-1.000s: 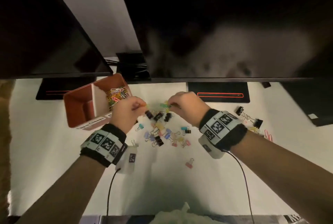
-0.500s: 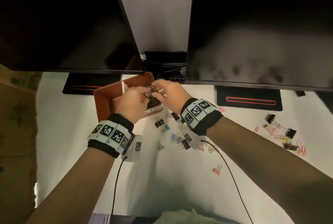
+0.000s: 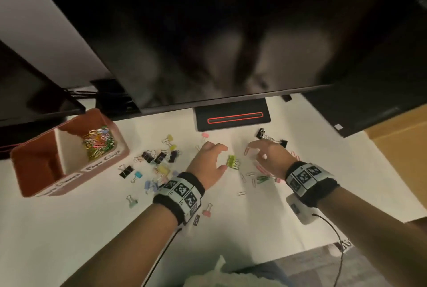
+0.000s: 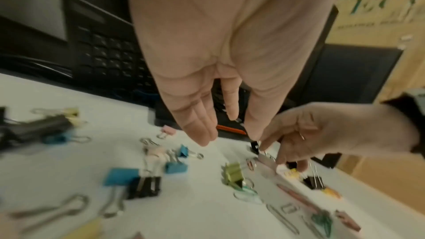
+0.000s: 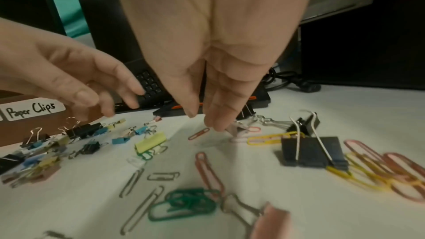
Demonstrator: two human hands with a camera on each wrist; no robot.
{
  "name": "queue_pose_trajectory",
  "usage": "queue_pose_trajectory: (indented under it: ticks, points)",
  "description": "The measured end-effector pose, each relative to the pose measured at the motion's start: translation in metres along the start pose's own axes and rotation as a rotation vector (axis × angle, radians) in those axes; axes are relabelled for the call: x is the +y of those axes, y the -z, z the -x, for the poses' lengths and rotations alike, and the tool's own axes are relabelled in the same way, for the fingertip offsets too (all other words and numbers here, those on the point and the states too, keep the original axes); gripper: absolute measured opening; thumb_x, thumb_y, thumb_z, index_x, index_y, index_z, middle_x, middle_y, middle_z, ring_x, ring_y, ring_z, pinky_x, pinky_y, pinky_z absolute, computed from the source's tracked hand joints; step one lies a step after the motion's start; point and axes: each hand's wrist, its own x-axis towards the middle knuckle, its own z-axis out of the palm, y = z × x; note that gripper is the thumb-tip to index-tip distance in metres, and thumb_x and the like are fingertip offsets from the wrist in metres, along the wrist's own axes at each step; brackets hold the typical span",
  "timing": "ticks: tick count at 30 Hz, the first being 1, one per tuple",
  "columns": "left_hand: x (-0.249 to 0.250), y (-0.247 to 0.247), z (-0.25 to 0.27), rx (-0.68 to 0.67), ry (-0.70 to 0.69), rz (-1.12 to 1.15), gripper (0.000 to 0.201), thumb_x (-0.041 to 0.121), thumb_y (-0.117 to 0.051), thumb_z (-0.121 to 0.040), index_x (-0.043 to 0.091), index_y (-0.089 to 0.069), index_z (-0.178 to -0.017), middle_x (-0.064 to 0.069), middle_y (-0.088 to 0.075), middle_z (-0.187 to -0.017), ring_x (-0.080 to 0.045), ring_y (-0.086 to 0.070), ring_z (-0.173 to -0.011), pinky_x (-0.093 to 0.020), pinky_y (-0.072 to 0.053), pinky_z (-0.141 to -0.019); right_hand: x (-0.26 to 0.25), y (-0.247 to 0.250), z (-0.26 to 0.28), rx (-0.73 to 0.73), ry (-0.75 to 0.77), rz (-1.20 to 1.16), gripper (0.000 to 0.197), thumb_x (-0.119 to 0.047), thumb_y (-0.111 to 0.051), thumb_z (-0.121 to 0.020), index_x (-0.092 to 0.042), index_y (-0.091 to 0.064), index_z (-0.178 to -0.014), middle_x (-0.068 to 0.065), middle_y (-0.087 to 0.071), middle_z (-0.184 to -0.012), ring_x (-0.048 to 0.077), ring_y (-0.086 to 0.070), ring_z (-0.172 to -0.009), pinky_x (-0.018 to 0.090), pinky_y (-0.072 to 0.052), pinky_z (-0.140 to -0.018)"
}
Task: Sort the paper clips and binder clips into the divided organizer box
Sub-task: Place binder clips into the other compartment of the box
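The brown divided organizer box (image 3: 34,171) stands at the left, with coloured paper clips (image 3: 99,140) in its far compartment, labelled "Paper Clips". Small binder clips (image 3: 159,157) lie scattered beside it. My left hand (image 3: 224,158) hovers with relaxed, spread fingers beside a yellow-green binder clip (image 3: 232,162) and holds nothing (image 4: 230,134). My right hand (image 3: 256,151) points its fingers down at loose paper clips (image 5: 202,134); the fingertips (image 5: 216,124) are at the table and I see nothing held. Large black binder clips (image 5: 310,150) lie just to the right.
Dark monitors hang over the back of the white table (image 3: 69,229), and a monitor base (image 3: 232,118) sits just behind the hands. A cardboard box (image 3: 402,145) stands at the right. The table's front edge runs at the lower right.
Both hands have left the organizer box and moved right, down to the scattered clips. The clips they held over the box are gone from their fingers.
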Motion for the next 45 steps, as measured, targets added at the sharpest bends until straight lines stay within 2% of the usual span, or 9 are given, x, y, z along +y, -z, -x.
queue_pose_trajectory:
  ticks: [5, 11, 16, 20, 24, 27, 33, 36, 45]
  points:
    - [0.014, -0.038, -0.037, -0.097, 0.054, -0.165, 0.049, 0.013, -0.063, -0.080, 0.022, -0.048, -0.127, -0.004, -0.043, -0.126, -0.023, -0.051, -0.110, -0.036, -0.043, -0.101, 0.017, -0.009, -0.013, -0.080, 0.115, 0.089, 0.054, 0.007, -0.047, -0.084, -0.016, -0.048, -0.132, 0.002, -0.045, -0.140, 0.021, -0.045, -0.127, 0.026, -0.033, -0.109]
    - [0.010, -0.043, -0.048, -0.031, 0.130, -0.115, 0.034, 0.009, -0.066, -0.080, 0.015, -0.059, -0.112, -0.003, -0.048, -0.116, -0.021, -0.056, -0.100, -0.033, -0.046, -0.098, 0.028, -0.011, -0.019, -0.078, 0.275, 0.167, 0.028, -0.002, -0.048, -0.088, -0.006, -0.063, -0.112, 0.009, -0.057, -0.113, 0.026, -0.057, -0.100, 0.033, -0.048, -0.090]
    - [0.013, -0.032, -0.037, 0.113, 0.108, -0.102, 0.045, 0.015, -0.067, -0.081, 0.019, -0.053, -0.123, 0.000, -0.042, -0.124, -0.018, -0.052, -0.107, -0.028, -0.045, -0.099, 0.040, -0.010, -0.009, -0.110, 0.331, 0.165, 0.019, -0.015, -0.053, -0.090, -0.009, -0.066, -0.103, 0.008, -0.059, -0.110, 0.025, -0.055, -0.106, 0.037, -0.045, -0.096]
    - [0.025, -0.038, -0.017, 0.086, -0.033, -0.167, 0.039, 0.036, -0.068, -0.079, 0.019, -0.054, -0.111, 0.003, -0.045, -0.111, -0.015, -0.048, -0.101, -0.030, -0.045, -0.092, 0.056, -0.013, 0.009, -0.168, 0.383, 0.149, 0.059, -0.028, -0.069, -0.080, -0.013, -0.046, -0.132, 0.008, -0.048, -0.129, 0.026, -0.045, -0.124, 0.035, -0.040, -0.103]
    - [0.021, -0.066, -0.011, -0.100, -0.059, -0.314, 0.072, 0.046, -0.072, -0.071, 0.020, -0.043, -0.131, 0.002, -0.039, -0.129, -0.016, -0.039, -0.118, -0.034, -0.038, -0.103, 0.063, -0.018, 0.010, -0.208, 0.375, 0.223, 0.080, -0.024, -0.072, -0.076, -0.012, -0.029, -0.143, 0.008, -0.036, -0.139, 0.027, -0.044, -0.121, 0.035, -0.037, -0.105]
    - [0.013, -0.075, -0.014, -0.112, -0.022, -0.320, 0.070, 0.036, -0.072, -0.074, 0.016, -0.041, -0.134, 0.000, -0.038, -0.132, -0.017, -0.037, -0.121, -0.032, -0.035, -0.106, 0.058, -0.021, 0.004, -0.188, 0.387, 0.186, 0.067, -0.017, -0.071, -0.078, -0.008, -0.040, -0.137, 0.010, -0.043, -0.133, 0.027, -0.045, -0.118, 0.034, -0.037, -0.104]
    - [0.008, -0.073, -0.021, -0.028, -0.010, -0.178, 0.028, 0.016, -0.063, -0.084, 0.010, -0.061, -0.111, -0.004, -0.054, -0.107, -0.018, -0.052, -0.099, -0.030, -0.044, -0.092, 0.046, -0.025, -0.009, -0.131, 0.391, 0.107, 0.018, -0.006, -0.058, -0.084, -0.003, -0.066, -0.101, 0.013, -0.059, -0.101, 0.030, -0.057, -0.095, 0.039, -0.045, -0.091]
    - [0.007, -0.073, -0.023, -0.010, 0.002, -0.165, 0.017, 0.013, -0.059, -0.087, 0.008, -0.064, -0.102, -0.006, -0.057, -0.102, -0.017, -0.053, -0.093, -0.033, -0.047, -0.089, 0.044, -0.026, -0.015, -0.135, 0.360, 0.112, 0.014, -0.007, -0.058, -0.085, -0.007, -0.067, -0.095, 0.011, -0.064, -0.098, 0.028, -0.059, -0.094, 0.034, -0.044, -0.093]
    - [0.002, -0.077, -0.026, 0.005, 0.040, -0.192, 0.017, 0.015, -0.055, -0.090, 0.007, -0.061, -0.103, -0.008, -0.056, -0.102, -0.018, -0.051, -0.095, -0.021, -0.039, -0.082, 0.038, -0.028, -0.020, -0.171, 0.229, 0.146, 0.015, -0.012, -0.056, -0.088, -0.009, -0.065, -0.100, 0.011, -0.064, -0.102, 0.027, -0.058, -0.096, 0.036, -0.047, -0.090]
